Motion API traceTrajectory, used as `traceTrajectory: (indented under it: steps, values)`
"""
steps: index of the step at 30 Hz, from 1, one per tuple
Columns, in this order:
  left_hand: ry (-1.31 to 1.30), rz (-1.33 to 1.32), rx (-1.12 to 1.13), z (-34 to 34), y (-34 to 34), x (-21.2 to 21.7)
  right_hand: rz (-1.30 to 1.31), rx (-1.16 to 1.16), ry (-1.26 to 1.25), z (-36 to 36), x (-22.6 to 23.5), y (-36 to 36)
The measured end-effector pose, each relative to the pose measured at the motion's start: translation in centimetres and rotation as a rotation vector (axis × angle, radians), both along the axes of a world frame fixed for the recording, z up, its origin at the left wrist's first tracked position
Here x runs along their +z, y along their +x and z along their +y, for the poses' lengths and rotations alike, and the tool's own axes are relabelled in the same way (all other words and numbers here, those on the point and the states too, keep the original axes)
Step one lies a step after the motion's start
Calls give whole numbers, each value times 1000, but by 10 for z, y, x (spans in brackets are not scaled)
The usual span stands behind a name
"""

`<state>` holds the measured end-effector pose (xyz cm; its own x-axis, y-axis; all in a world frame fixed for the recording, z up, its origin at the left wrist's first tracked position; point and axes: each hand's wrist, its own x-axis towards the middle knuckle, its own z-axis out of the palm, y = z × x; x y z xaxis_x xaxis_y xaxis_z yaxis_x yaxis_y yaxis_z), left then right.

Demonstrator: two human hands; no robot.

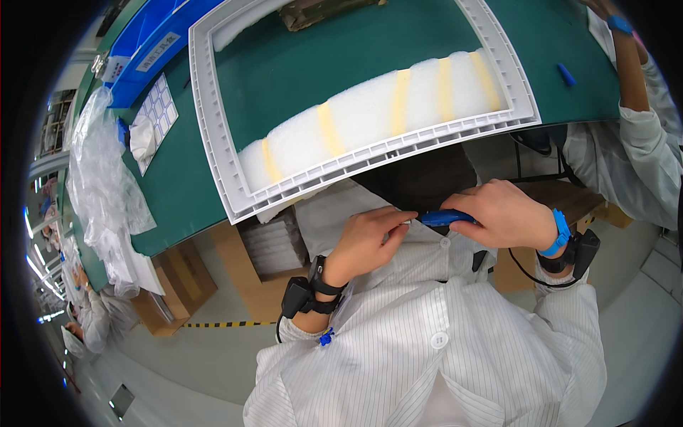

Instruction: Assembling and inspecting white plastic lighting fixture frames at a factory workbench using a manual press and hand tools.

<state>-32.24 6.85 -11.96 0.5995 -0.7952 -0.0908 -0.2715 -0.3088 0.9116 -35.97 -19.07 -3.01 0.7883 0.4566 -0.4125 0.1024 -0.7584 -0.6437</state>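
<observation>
My right hand (494,213), a blue band on its wrist, is closed around a blue-handled tool (435,218), perhaps a knife; its tip points left and its exact kind is unclear. Facing it, my left hand (368,240) pinches a small pale piece (406,223) between thumb and fingers, close to the tool's tip. Both hands are in front of my body, below the table edge. Just beyond them a large white plastic frame (526,103) rests on the green table, its near side overhanging. Inside it lies a white foam strip (363,107) with several yellow bands.
At the far left stand a blue bin (146,53), a label sheet (165,107) and clear plastic bags (107,171). A small blue object (566,75) lies on the table (562,35) at right, near another person's arm (629,75). Cardboard boxes (188,274) stand below the table.
</observation>
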Motion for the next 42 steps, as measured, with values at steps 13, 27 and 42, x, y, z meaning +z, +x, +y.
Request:
traceTrajectory:
  steps: [13,27,42]
  values:
    - [-45,23,-35,1,-11,-3,56,68,28,13,-6,2]
    - [-260,318,337,-5,-12,-17,50,-500,410,24,-79,-16]
    - [-78,659,382,31,14,-51,572,-627,722,63,-141,-4]
